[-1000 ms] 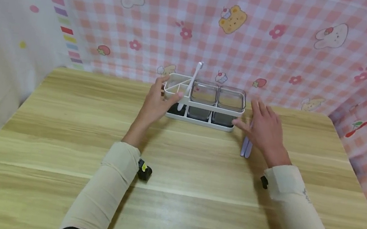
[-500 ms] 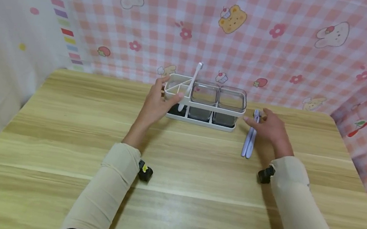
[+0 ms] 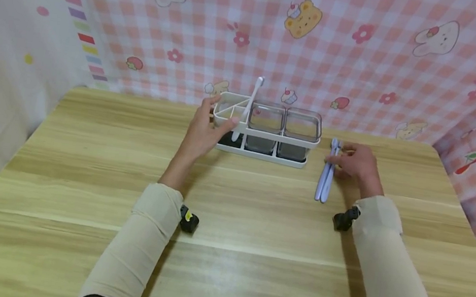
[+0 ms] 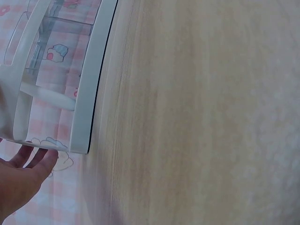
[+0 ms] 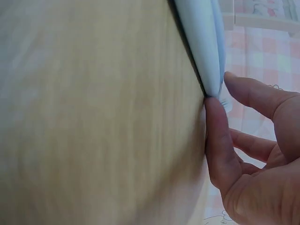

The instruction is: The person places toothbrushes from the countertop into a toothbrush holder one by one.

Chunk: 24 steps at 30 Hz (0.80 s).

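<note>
The left hand (image 3: 202,130) grips the left end of a white rack (image 3: 263,133) at the far middle of the wooden worktop (image 3: 223,249), fingers curled round its rim. The rack holds 2 clear boxes (image 3: 283,124) and an upright white spoon (image 3: 247,109). Just right of it, the right hand (image 3: 356,162) pinches the far ends of 2 pale blue spoons (image 3: 325,174) lying on the worktop
</note>
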Tool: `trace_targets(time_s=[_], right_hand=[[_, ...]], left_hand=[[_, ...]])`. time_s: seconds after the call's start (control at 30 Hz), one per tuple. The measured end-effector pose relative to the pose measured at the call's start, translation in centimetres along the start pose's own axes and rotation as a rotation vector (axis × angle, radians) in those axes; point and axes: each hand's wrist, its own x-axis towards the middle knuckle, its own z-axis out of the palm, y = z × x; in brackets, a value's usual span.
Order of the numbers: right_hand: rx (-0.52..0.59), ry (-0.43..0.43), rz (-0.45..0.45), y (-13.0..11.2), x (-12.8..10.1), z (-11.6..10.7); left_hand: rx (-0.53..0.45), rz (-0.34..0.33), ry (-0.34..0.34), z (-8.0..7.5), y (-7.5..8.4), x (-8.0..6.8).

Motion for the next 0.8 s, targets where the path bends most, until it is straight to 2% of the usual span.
trace_targets(time_s=[0.5,0.7,0.8], right_hand=[[-0.003,0.021,0.001,-0.62,0.05,0.25],[-0.05,0.037,-0.002,-0.77,0.1,0.43],[-0.107,0.042,-0.007,-0.86,0.11,0.57]], left_hand=[[0.0,0.006,0.007,0.15,0.13,0.17],[-0.01,-0.009,0.0,0.18,-0.07,0.28],[-0.011,-0.019,0.001,0.18,-0.17,0.27]])
